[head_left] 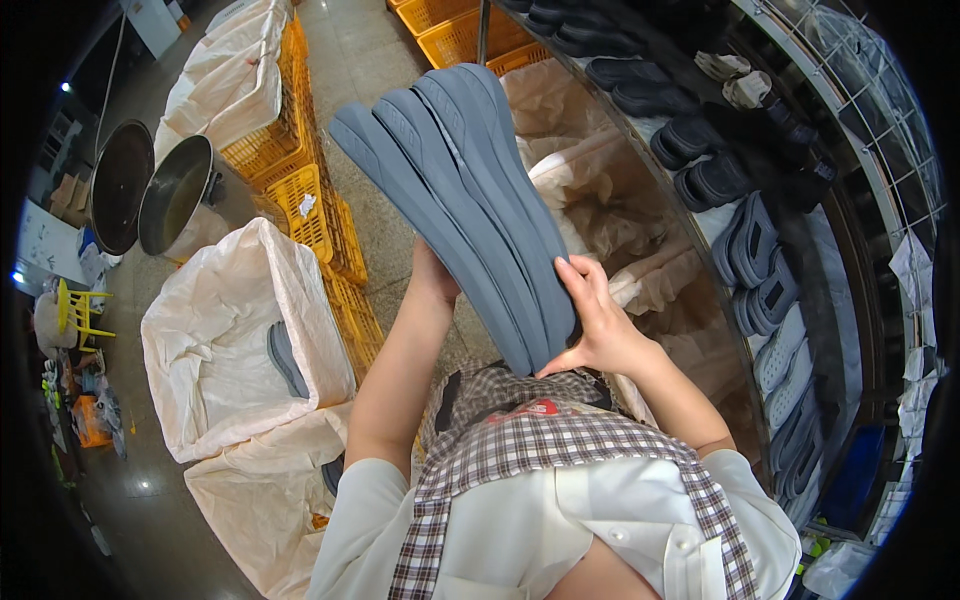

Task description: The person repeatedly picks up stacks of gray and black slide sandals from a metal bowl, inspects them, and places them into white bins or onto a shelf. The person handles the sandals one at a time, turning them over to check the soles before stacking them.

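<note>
Between my hands is a bundle of several grey foam shoe soles (470, 190), set side by side with their edges facing up and tilted away to the upper left. My left hand (436, 272) grips the bundle from its left side and underneath; most of those fingers are hidden behind it. Around the near right end closes my right hand (603, 322), its thumb near the bottom tip and its fingers on the side. To the left, a lined crate (225, 330) holds a single grey sole (287, 358) against its inner right wall.
Yellow plastic crates (318, 225) with pale liners run along the left. A large metal pot (185, 205) and a round dark lid (122, 188) stand beyond. On my right, a rack carries dark slippers (745, 240) and white soles (782, 365), above brown lined bins (620, 210).
</note>
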Tool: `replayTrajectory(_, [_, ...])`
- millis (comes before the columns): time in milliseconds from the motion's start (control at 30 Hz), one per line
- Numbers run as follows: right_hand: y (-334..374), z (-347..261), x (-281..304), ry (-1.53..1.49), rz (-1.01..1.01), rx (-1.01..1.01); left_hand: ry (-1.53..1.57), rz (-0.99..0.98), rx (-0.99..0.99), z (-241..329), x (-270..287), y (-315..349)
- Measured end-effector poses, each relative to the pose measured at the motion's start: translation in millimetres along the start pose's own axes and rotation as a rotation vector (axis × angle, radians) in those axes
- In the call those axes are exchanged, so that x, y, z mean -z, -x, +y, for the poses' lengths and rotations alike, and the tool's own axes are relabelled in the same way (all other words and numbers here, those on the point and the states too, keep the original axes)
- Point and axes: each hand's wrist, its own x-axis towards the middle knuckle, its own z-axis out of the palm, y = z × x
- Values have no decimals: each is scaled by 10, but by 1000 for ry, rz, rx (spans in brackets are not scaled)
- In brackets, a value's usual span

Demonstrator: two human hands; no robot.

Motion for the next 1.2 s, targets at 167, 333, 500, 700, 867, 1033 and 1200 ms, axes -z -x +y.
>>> replayTrajectory(167, [67, -35, -36, 35, 15, 18, 9, -29, 27, -15, -57, 72])
replayTrajectory(333, [147, -24, -25, 64, 24, 28, -13, -45, 12, -43, -222, 133])
replayTrajectory(500, [177, 45, -44, -265, 80, -98, -61, -14, 36, -88, -293, 163])
replayTrajectory(700, [26, 112, -43, -599, 194, -310, -179, -25, 61, -195, -344, 211])
replayTrajectory(867, [-110, 91, 47, -779, 174, -425, -321, -100, 32, -226, -348, 220])
replayTrajectory(1033, [-101, 169, 123, -710, 113, -483, -397, -254, 82, -208, -306, 197])
replayTrajectory(1200, [6, 298, 48, -791, 166, -467, -432, -343, 64, -197, -307, 206])
